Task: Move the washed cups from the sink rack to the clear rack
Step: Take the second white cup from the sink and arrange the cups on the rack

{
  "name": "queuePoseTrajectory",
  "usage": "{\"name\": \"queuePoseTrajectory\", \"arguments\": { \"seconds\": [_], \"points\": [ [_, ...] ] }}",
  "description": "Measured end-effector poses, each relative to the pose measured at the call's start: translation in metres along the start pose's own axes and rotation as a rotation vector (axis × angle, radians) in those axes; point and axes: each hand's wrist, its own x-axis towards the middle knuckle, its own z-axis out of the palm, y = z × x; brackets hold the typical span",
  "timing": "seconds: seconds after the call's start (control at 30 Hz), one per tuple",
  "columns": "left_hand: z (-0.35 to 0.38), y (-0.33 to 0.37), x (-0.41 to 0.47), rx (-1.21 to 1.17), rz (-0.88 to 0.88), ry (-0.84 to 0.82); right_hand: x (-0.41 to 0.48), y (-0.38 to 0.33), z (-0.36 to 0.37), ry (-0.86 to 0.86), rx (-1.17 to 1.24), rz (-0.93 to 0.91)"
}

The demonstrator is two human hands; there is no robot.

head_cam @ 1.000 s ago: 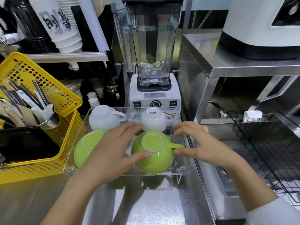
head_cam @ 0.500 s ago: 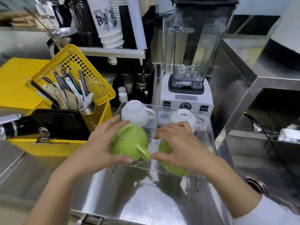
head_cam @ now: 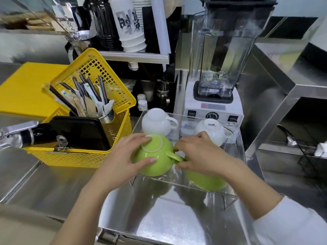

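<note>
My left hand [head_cam: 122, 163] wraps the upside-down green cup [head_cam: 155, 156] in the clear rack [head_cam: 237, 138]. My right hand [head_cam: 200, 154] pinches its handle. The cup looks hard, smooth, maybe wet, and it could chip, so I grip the round sides.

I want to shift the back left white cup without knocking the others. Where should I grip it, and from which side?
Judging by its pose, take the white cup from above, fingers around the upturned base and upper wall. It sits upside down in the clear rack, its handle pointing right and a green cup crowding its near side, so the top is the free approach.
</note>
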Motion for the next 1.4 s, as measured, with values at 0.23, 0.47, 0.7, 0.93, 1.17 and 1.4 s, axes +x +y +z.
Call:
{"name": "queuePoseTrajectory", "arguments": {
  "seconds": [0.23, 0.47, 0.7, 0.93, 1.17, 1.4],
  "points": [
    [-0.002, 0.001, 0.002, 0.024, 0.022, 0.017, 0.001, -0.001, -0.001, -0.042, -0.017, -0.003],
    [-0.007, 0.000, 0.004, -0.015, 0.019, 0.022, 0.003, 0.000, -0.007, -0.120, 0.047, 0.013],
    [-0.026, 0.007, 0.035, -0.037, -0.002, 0.211, 0.034, 0.032, -0.031, 0.076, 0.242, 0.132],
    [-0.014, -0.008, 0.093, 0.051, -0.096, -0.044, 0.078, 0.047, -0.012, 0.078, 0.023, 0.198],
    [-0.008, -0.016, 0.102, 0.028, -0.107, -0.072, 0.077, 0.046, -0.008, 0.054, 0.059, 0.179],
    [-0.009, -0.020, 0.100, -0.008, -0.091, -0.120, 0.075, 0.044, -0.010, 0.056, 0.095, 0.166]
  ]
}}
